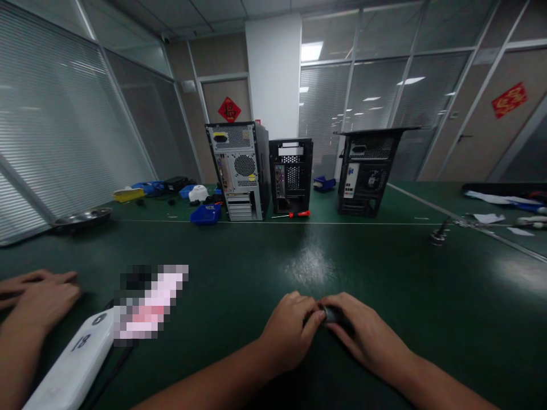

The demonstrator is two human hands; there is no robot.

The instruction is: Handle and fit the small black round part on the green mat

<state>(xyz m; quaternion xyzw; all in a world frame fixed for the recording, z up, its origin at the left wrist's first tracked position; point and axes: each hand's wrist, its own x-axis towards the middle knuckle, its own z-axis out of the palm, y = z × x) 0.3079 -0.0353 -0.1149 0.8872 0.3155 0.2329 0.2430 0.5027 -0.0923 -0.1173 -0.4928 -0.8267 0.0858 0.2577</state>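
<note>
Cylinder point(331, 314), small, dark and mostly covered, is gripped above the near side of the green bench point(239, 256); whether it touches is unclear. With it as clock centre, the left hand point(290, 330) pinches its end from eight o'clock while the right hand point(367, 336) curls round it from four, a paired grip probably meant to steady something small. Between eleven and twelve lies a screwdriver point(299, 214); at eleven, a grey computer case point(243, 176) stands upright, apparently set back beyond the arms.
</note>
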